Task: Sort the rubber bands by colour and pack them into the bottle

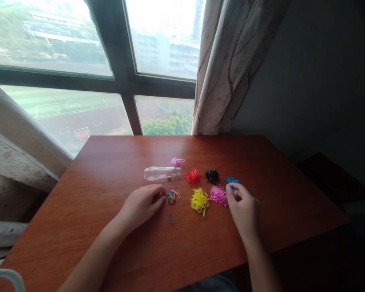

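Observation:
My left hand (147, 201) rests on the table with its fingertips pinched together at the edge of a small mixed group of rubber bands (172, 195), blue, yellow, pink and black. What it pinches, if anything, is too small to tell. My right hand (243, 205) has thumb and forefinger closed together between the blue rubber band pile (232, 181) and the pink rubber band pile (218, 195); anything inside the pinch is hidden. Left of the pink heap lies a yellow rubber band pile (199, 200). One loose blue band (170, 217) is near the left hand.
Farther back are a red band pile (192, 177) and a black band pile (212, 175). A clear bottle (159, 173) lies on its side, a pink cap (175, 162) behind its mouth. The brown table (109, 162) meets a window and curtains (222, 73).

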